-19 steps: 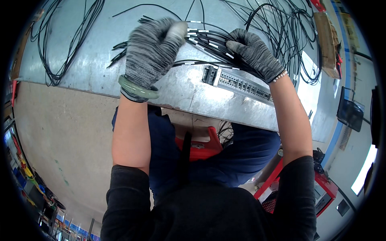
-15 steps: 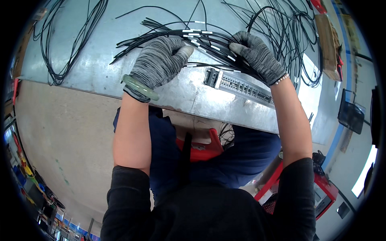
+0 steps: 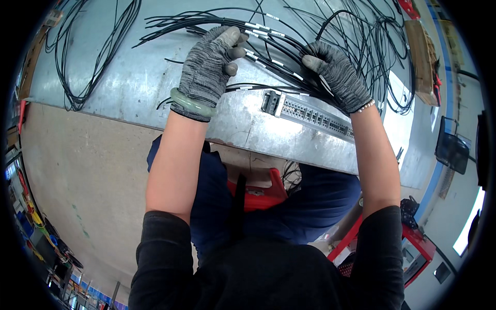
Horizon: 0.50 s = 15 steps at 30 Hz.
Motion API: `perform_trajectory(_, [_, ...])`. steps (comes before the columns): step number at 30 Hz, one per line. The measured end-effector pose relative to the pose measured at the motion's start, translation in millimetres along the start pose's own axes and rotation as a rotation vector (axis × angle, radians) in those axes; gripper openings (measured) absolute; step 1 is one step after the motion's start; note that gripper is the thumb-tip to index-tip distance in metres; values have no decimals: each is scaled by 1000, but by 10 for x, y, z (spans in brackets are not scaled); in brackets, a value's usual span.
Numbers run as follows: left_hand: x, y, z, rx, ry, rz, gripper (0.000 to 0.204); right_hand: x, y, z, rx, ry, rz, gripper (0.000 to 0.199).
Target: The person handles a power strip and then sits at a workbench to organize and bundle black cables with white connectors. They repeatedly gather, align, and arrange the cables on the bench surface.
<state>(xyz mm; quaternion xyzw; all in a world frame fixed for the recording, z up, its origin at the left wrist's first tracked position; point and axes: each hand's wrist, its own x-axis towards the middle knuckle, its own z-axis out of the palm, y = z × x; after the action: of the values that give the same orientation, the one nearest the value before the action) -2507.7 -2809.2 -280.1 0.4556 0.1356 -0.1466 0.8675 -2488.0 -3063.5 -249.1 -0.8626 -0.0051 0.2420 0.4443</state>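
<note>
A bundle of black wires [image 3: 281, 44] with white marker sleeves runs across the metal table between my gloved hands. My right hand [image 3: 336, 75] is closed around the bundle, its thumb pressed on top. My left hand [image 3: 209, 70], farther left, has its fingers curled among the wires. Some strands pass above its knuckles, and others run in at its fingers; its exact grip is partly hidden. Loose wire ends fan out to the left beyond it. Just below the bundle lies a grey terminal block strip [image 3: 315, 118], its right end near my right wrist.
A looped wire coil [image 3: 77, 95] lies at the table's left, and a larger tangle of black wires [image 3: 380, 46] at the right. White paper [image 3: 400, 111] and a wooden box [image 3: 421, 62] are along the right side. A red stool [image 3: 258, 199] shows below the table edge [image 3: 248, 150].
My left hand has moved up and turned so that its fingertips show. The wires' left part has shifted upward and spread into separate groups. My right hand has barely moved.
</note>
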Motion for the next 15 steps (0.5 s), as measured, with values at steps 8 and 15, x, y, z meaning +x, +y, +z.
perform_trajectory(8, [-19,68,59,600,37,138,36,-131,-179,91,-369,422,-352,31])
perform_trajectory(15, [33,91,69,739,22,99,45,-346,-318,169,-630,75,-77,21])
